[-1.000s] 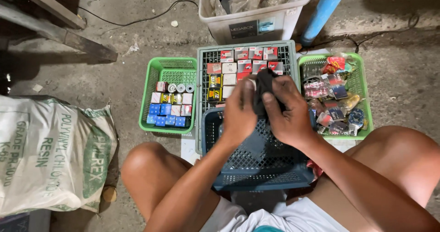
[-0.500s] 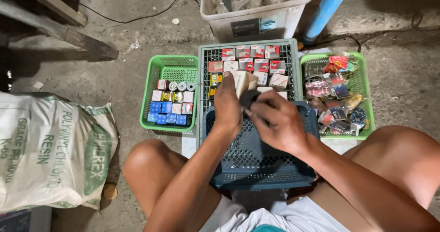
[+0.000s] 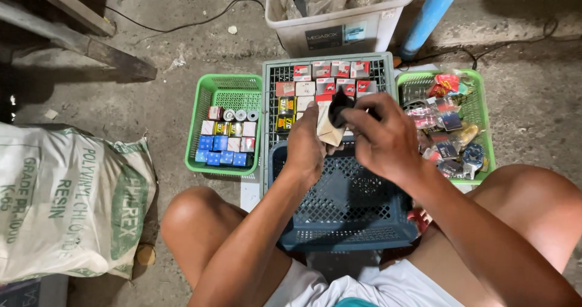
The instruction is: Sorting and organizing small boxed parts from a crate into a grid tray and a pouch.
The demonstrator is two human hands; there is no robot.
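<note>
Held up between both hands, right over the far edge of the dark blue basket (image 3: 345,207): a small tan box (image 3: 330,128) with a black part (image 3: 338,106) poking out of its top. Left hand (image 3: 306,149) wrapped around the lower left side of the tan box, fingers curled closed on it from below. Right hand (image 3: 382,140) just beside it on the right, fingers (image 3: 357,110) pinched closed on the black part from above. Both hands touching the same thing, so neither one nearer. Long side of the tan box tipped up and a bit away, open end pointing up toward the right hand. Black part right at the box mouth, partly in, partly out; how deep, hard to tell. Behind the hands, a grey crate (image 3: 327,80) with rows of little red and white boxes. To the left, a green basket (image 3: 224,122) with small blue and red boxes. To the right, another green basket (image 3: 451,122) full of mixed small packets. All of it down on the concrete floor (image 3: 182,40).
</note>
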